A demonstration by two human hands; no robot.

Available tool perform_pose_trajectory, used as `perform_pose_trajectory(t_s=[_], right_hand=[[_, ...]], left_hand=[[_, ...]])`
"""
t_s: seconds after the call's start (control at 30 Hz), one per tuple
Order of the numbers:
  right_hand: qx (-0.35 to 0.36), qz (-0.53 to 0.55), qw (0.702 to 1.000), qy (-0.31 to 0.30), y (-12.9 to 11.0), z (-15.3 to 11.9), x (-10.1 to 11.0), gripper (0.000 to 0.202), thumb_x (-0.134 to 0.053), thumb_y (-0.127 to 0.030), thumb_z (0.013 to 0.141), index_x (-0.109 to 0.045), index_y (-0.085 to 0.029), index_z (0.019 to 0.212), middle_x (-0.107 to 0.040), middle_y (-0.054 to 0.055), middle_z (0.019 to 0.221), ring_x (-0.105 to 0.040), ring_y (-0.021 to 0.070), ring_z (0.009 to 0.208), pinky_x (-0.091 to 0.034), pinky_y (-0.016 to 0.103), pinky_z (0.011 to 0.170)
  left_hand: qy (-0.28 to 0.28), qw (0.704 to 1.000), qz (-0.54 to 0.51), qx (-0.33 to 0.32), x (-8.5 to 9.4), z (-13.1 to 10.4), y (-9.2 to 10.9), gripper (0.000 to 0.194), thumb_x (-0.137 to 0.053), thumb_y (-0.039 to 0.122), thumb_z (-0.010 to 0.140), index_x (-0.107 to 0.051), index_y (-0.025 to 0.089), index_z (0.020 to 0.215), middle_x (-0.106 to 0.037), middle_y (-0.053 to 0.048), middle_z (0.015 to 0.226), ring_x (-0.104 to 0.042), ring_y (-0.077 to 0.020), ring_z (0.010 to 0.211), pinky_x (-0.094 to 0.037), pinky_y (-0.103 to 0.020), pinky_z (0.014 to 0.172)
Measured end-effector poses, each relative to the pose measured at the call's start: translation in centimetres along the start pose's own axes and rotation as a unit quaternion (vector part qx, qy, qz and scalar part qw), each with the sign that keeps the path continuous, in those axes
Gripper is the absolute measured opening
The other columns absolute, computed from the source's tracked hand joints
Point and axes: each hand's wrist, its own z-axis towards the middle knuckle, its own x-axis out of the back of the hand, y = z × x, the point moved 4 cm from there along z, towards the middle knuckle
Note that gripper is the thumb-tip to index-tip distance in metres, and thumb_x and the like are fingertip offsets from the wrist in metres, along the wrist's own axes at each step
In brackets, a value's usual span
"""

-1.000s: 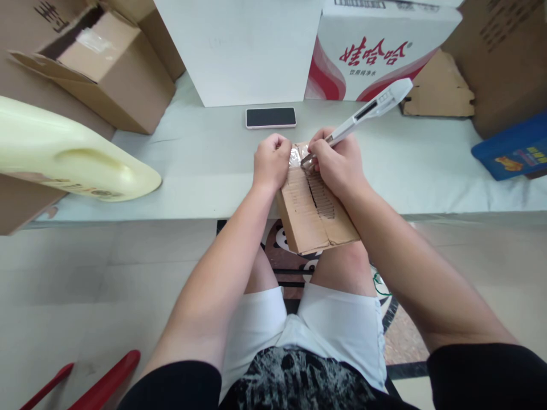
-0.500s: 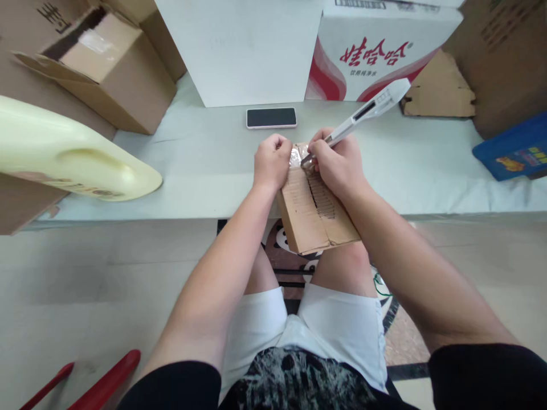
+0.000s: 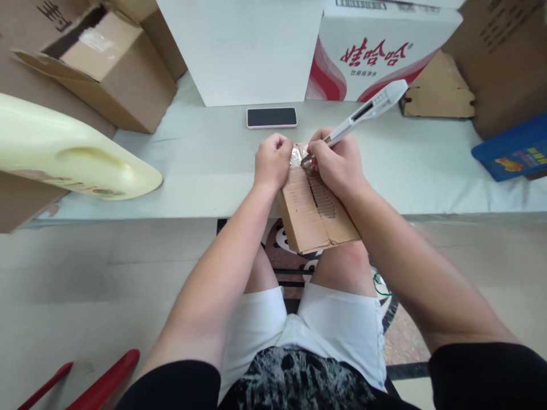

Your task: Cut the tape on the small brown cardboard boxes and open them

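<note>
A small flat cardboard box [image 3: 307,219] lies tilted across the table's front edge, its near end above my knees. Clear tape [image 3: 296,156] covers its far end, and a dark line with many short cross marks runs down its top. My left hand [image 3: 273,160] is closed at the far left edge of the box, beside the tape; its fingertips are partly hidden. My right hand [image 3: 338,162] grips a white utility knife [image 3: 363,114] near its front, handle pointing up and right. The metal tip touches the taped end of the box.
A phone [image 3: 272,117] lies beyond my hands on the cloth-covered table [image 3: 205,171]. White cartons [image 3: 243,51] stand behind it. A pale yellow bottle [image 3: 81,151] and an open cardboard box [image 3: 115,74] are at left; a blue package [image 3: 513,149] is at right.
Almost nothing differs. Both hands, the utility knife and the box keep their places, with only a tiny shift of the knife's handle.
</note>
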Motion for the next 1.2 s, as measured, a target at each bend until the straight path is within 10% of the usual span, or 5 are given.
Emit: perform_pose_trajectory(t_s=[1.2], right_hand=[[0.036, -0.042, 0.998, -0.001, 0.7, 0.3, -0.1, 0.016, -0.059, -0.028, 0.100, -0.057, -0.026, 0.085, -0.057, -0.003, 0.072, -0.054, 0.0158, 0.070, -0.044, 0.034, 0.073]], left_hand=[[0.002, 1.000, 0.003, -0.014, -0.2, 0.1, -0.3, 0.027, -0.056, 0.013, 0.091, -0.057, 0.022, 0.066, -0.063, 0.002, 0.069, -0.057, -0.0151, 0.073, -0.040, -0.029, 0.070]])
